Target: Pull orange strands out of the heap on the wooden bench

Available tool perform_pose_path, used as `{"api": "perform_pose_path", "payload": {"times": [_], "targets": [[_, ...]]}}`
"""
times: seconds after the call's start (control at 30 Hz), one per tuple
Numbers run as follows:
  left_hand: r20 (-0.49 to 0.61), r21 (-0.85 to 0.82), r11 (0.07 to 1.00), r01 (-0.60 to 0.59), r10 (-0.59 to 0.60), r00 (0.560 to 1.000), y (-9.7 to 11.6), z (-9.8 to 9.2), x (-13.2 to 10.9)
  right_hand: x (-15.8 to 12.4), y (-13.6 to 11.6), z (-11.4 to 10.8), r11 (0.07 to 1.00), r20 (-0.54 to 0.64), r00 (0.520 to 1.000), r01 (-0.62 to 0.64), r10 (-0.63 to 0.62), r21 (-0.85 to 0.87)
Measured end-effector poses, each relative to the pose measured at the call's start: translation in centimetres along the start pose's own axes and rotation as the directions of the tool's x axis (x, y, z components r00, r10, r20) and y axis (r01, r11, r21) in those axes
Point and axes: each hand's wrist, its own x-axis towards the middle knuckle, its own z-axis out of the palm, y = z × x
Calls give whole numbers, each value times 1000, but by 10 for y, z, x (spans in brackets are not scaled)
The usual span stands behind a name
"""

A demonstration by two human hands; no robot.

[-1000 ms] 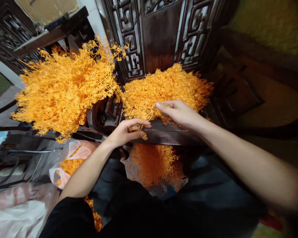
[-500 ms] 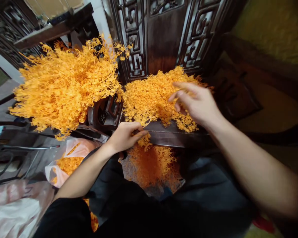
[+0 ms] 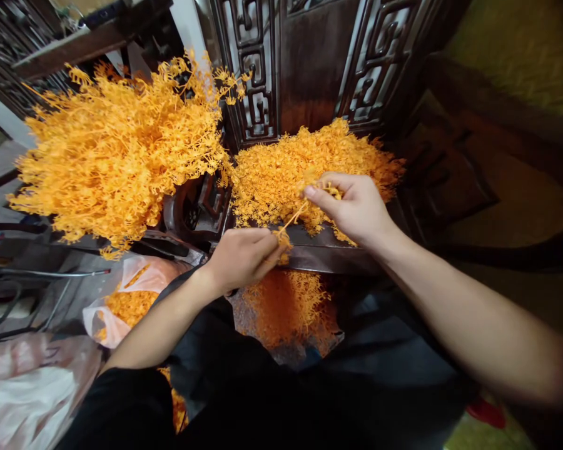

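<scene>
My left hand (image 3: 241, 256) is closed around the stems of a small bunch of orange plastic sprigs (image 3: 281, 236) at the front edge of a dark wooden seat (image 3: 328, 257). My right hand (image 3: 356, 206) pinches one orange sprig (image 3: 303, 209) whose thin stem slants down toward the left hand's bunch. Behind both hands a heap of loose orange sprigs (image 3: 304, 165) covers the seat.
A large bushy bundle of orange branches (image 3: 112, 150) fills the upper left. Below the seat lies a clear bag of sprigs (image 3: 286, 306). Another plastic bag with orange pieces (image 3: 122, 306) sits lower left. Carved dark wood panels (image 3: 309, 62) stand behind.
My right hand reached back over the heap, then came forward again pinching a sprig and brought its stem to the left hand. My left hand stayed closed at the seat edge.
</scene>
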Motion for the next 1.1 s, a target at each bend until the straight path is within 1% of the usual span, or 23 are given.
{"api": "perform_pose_path", "payload": {"times": [0.03, 0.1, 0.13, 0.2, 0.23, 0.27, 0.3, 0.37, 0.43, 0.47, 0.53, 0.57, 0.6, 0.63, 0.67, 0.7, 0.77, 0.83, 0.9, 0.97, 1.0, 1.07, 1.1], "targets": [[-18, -47, 998, 44, -45, 999, 0, -2, 0, 4, 1, -2, 996, -52, 996, -66, 69, 60], [-34, -140, 985, 105, -110, 993, 0, -4, 0, 13, 8, -13, 970, -170, 970, -136, 171, 200], [-40, -188, 973, 134, -143, 989, -2, -4, -1, 19, 12, -21, 951, -271, 939, -137, 214, 277], [-51, -283, 935, 214, -237, 970, -6, -2, -4, 27, 21, -39, 914, -474, 836, -77, 277, 398], [-45, -325, 910, 256, -285, 957, -10, 1, -5, 29, 24, -47, 909, -521, 807, -44, 277, 415], [-22, -360, 887, 289, -318, 948, -15, 3, -6, 28, 26, -52, 909, -489, 831, -48, 266, 414], [17, -389, 866, 314, -334, 942, -20, 7, -7, 25, 26, -54, 906, -423, 866, -75, 266, 416], [100, -417, 842, 342, -332, 938, -31, 13, -7, 15, 22, -49, 901, -230, 939, -146, 256, 407], [134, -428, 824, 371, -348, 928, -40, 18, -5, 3, 14, -38, 918, -73, 972, -183, 222, 353], [138, -440, 803, 400, -380, 915, -42, 20, -5, -2, 10, -32, 939, -15, 981, -179, 192, 295], [157, -508, 723, 469, -458, 875, -43, 21, -3, -10, 4, -24, 979, 99, 985, -151, 138, 140], [181, -564, 657, 501, -494, 851, -41, 20, -2, -12, 2, -21, 989, 173, 977, -137, 125, 62], [204, -626, 581, 520, -522, 828, -39, 19, -1, -14, 2, -18, 992, 260, 958, -123, 120, -5], [215, -688, 511, 516, -535, 817, -37, 17, -1, -16, 3, -15, 993, 333, 936, -101, 115, -58], [208, -741, 460, 489, -535, 819, -35, 16, 0, -17, 4, -11, 992, 379, 919, -71, 106, -106], [190, -781, 432, 451, -523, 831, -33, 15, 0, -18, 6, -7, 987, 392, 915, -38, 96, -153], [168, -817, 425, 389, -470, 867, -32, 13, 1, -19, 10, 3, 972, 337, 939, 8, 74, -234], [208, -810, 455, 371, -368, 906, -31, 12, 2, -18, 11, 13, 963, 268, 961, 7, 68, -268], [282, -794, 486, 366, -238, 929, -31, 11, 5, -17, 9, 19, 975, 268, 961, -6, 68, -224], [329, -784, 514, 348, -132, 935, -30, 11, 7, -15, 6, 22, 988, 302, 952, -4, 52, -156], [342, -777, 528, 342, -102, 934, -30, 10, 8, -15, 5, 22, 990, 314, 948, -2, 47, -144], [382, -759, 536, 369, -92, 920, -30, 10, 10, -16, 3, 23, 981, 326, 945, 29, 36, -192], [409, -763, 506, 402, -104, 907, -29, 10, 11, -17, 2, 23, 966, 324, 946, 64, 22, -251]]}}
